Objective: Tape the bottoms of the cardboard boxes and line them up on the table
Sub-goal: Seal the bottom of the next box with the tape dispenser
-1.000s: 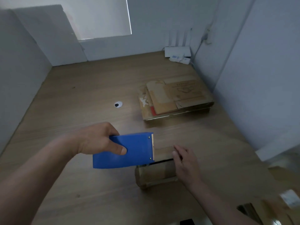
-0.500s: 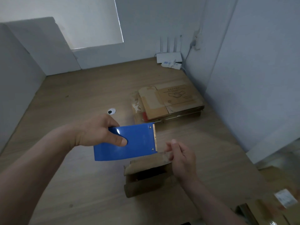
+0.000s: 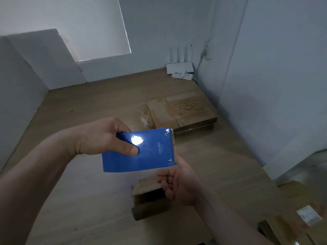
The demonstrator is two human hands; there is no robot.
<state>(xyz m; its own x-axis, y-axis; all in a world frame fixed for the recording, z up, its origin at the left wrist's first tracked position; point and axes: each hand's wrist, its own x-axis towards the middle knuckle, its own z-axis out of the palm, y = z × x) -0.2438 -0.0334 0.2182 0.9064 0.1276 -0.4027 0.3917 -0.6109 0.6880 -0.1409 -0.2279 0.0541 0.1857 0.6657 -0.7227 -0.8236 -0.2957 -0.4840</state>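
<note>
My left hand [image 3: 99, 137] grips a blue tape dispenser [image 3: 150, 156] above the wooden table [image 3: 88, 106], thumb on its flat face, toothed cutter pointing right. Just below the cutter, my right hand [image 3: 184, 184] has its fingers curled on the right edge of a small open cardboard box [image 3: 146, 198], with the thumb reaching up toward the cutter. No tape strip shows plainly. A stack of flattened cardboard boxes [image 3: 187, 112] lies farther back on the right.
A white router [image 3: 179, 68] with antennas sits in the far right corner by the wall. More cardboard with a white label [image 3: 307, 216] lies at the lower right, off the table edge. White walls close the table in on the left, back and right.
The dispenser has risen and tilted toward the camera. My right hand went from resting on the box to curling on its edge; the box now stands open-side up.
</note>
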